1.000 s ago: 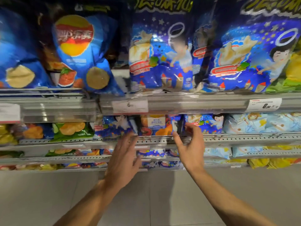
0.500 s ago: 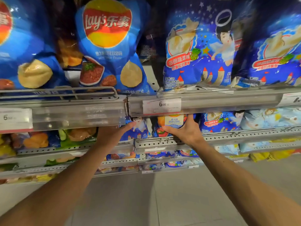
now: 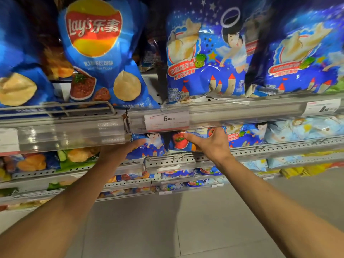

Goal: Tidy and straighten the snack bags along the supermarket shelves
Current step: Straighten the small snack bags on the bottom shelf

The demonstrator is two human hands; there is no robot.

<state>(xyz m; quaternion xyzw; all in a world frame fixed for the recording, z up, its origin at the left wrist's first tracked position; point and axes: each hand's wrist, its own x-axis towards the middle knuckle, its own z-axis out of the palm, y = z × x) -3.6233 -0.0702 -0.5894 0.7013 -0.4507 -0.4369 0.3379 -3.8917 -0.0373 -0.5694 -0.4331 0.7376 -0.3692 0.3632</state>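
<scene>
Price tag (image 3: 167, 120) reading 6.00 sits in the clear plastic rail (image 3: 242, 113) on the shelf edge ahead of me. Second price tag (image 3: 321, 107) at far right, print blurred. Wire guard (image 3: 80, 108) runs along the upper left shelf front. Perforated metal shelf lip (image 3: 279, 148) below. Pale tiled floor (image 3: 186, 229) underneath, faint grout lines.

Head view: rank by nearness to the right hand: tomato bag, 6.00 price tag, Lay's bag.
From the right hand:
1. tomato bag, under its fingertips, second shelf.
2. 6.00 price tag, on the rail just above.
3. Lay's bag, upper shelf, far left.
</scene>
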